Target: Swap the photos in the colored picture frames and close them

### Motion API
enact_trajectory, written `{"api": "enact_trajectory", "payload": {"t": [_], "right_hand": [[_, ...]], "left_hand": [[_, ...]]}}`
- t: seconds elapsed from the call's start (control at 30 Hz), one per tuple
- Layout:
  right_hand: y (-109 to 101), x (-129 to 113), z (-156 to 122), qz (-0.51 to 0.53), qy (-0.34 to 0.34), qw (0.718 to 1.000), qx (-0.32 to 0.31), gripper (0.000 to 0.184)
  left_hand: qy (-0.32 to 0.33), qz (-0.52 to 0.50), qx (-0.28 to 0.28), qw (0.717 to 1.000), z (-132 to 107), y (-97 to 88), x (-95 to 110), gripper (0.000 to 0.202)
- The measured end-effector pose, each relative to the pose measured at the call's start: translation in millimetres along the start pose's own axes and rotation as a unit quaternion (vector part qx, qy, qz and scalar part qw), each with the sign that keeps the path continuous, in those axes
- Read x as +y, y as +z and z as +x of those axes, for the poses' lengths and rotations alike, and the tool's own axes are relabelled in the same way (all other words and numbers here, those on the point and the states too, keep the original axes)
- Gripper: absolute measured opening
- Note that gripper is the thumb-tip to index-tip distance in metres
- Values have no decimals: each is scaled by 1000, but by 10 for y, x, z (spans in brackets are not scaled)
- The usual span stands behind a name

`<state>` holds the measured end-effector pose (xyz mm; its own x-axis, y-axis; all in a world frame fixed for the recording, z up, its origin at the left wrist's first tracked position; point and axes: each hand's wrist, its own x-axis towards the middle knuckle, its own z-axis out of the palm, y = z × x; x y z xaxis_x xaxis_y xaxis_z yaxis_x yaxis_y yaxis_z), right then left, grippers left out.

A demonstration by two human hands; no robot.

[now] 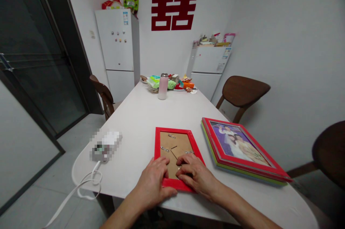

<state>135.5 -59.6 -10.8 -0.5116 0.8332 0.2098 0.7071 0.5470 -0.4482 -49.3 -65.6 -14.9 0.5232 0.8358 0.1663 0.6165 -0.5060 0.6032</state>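
Observation:
A small red picture frame (195,144) lies face down on the white table, its brown backing board (181,141) showing. Metal turn clips (164,149) are fixed around the board, and a thin dark stand piece or slot runs near its middle. My left hand (155,178) grips the frame's lower left corner, fingers over the left side and thumb along the bottom edge. Over the lower right of the board, my right hand (198,175) has its fingers bent and pinched together close to the surface. Whatever sits between those fingertips is hidden.
Stacked larger frames (242,146), the top one holding a photo, lie to the right. A blurred white object (105,145) with a white cable (93,180) is at the left. Farther back stand a pink bottle (163,87) and colourful packages (184,84). Wooden chairs (244,90) flank the table (132,125).

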Motion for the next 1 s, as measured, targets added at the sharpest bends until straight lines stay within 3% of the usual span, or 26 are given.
{"api": "enact_trajectory", "payload": {"t": [0.17, 0.27, 0.47, 0.67, 1.0], "right_hand": [[-91, -39, -6, 11, -10, 999, -28, 17], [-101, -71, 63, 26, 7, 1000, -14, 19], [9, -49, 429, -9, 70, 996, 59, 23], [170, 27, 751, -59, 88, 992, 66, 18], [204, 34, 798, -70, 105, 990, 57, 17]], "left_hand": [[-4, -10, -3, 1000, 1, 0, -18, 31], [-1, -17, 5, 1000, -3, 15, -28, 31], [10, -14, 11, 1000, 1, 30, -45, 32], [6, -15, 6, 1000, -8, 32, -51, 32], [3, -18, 8, 1000, 11, 4, -24, 31]]}}
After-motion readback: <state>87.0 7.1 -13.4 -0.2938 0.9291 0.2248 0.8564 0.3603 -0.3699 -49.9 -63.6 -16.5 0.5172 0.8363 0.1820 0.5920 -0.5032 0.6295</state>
